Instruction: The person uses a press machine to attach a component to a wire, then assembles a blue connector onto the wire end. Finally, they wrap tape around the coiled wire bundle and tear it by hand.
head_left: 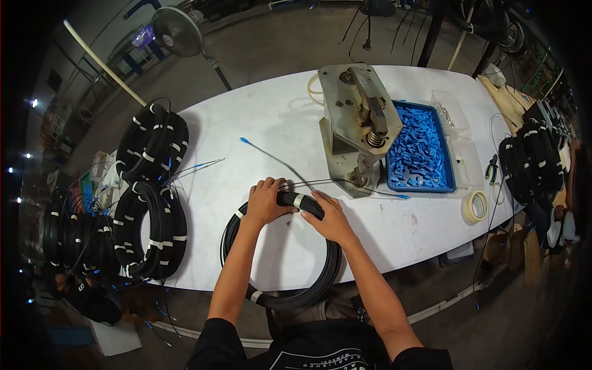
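A coil of black cable (pixel 335 262), bound with white tape bands, lies at the near edge of the white table, its lower part overhanging toward my body. My left hand (pixel 266 202) wraps round the coil's far left side, thumb inward. On the far right side, my right hand (pixel 328 217) grips the same coil. A white band (pixel 298 201) shows between the hands. Two loose cable ends stick out beyond the coil: one with a blue tip (pixel 245 141) points up and left, the other with a blue tip (pixel 402 197) runs right, past the press.
Behind the hands stands a metal press (pixel 357 111), beside a blue tray (pixel 454 176) of small blue parts. A tape roll (pixel 475 206) and pliers (pixel 491 168) lie farther right. Taped cable coils (pixel 151 231) are stacked left, and others (pixel 531 161) at far right. A fan (pixel 177 31) stands behind.
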A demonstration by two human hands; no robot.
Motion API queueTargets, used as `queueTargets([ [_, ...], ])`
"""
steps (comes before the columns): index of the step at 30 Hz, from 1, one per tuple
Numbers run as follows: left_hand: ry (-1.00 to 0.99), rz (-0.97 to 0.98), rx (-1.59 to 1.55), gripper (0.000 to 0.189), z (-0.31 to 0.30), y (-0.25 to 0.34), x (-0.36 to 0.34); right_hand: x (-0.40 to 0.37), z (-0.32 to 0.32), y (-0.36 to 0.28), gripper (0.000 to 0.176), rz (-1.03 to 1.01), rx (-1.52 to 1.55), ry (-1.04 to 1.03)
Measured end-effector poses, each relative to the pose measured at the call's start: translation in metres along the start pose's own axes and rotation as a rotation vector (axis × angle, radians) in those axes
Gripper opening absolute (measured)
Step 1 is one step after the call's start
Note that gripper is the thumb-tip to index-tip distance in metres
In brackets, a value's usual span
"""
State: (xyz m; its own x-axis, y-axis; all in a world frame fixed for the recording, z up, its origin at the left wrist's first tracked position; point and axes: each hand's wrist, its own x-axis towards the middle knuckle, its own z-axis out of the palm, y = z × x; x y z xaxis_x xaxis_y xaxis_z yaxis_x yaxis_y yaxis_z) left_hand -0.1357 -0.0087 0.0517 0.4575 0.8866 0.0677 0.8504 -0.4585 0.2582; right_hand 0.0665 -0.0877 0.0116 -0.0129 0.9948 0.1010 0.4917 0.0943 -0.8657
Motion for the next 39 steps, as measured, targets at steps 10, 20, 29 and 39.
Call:
queueTargets([
  [10, 0.135, -0.212, 0.05, 0.065, 0.003, -0.022, -0.031, -0.018, -0.035, -0.004, 0.027, 0.183, -0.096, 0.043],
  [20, 0.096, -0.239, 0.098, 0.062, 0.007, -0.02, -0.027, -0.011, -0.024, 0.005, 0.018, 0.144, -0.226, 0.038],
  [29, 0.153, -0.23, 0.131, 0.063, 0.007, -0.018, -0.029, -0.016, -0.019, 0.009, 0.018, 0.138, -0.122, 0.192],
  [39, 0.102, -0.272, 0.106, 0.058, 0.005, -0.015, -0.029, -0.009, -0.02, 0.012, 0.022, 0.038, -0.121, 0.173],
])
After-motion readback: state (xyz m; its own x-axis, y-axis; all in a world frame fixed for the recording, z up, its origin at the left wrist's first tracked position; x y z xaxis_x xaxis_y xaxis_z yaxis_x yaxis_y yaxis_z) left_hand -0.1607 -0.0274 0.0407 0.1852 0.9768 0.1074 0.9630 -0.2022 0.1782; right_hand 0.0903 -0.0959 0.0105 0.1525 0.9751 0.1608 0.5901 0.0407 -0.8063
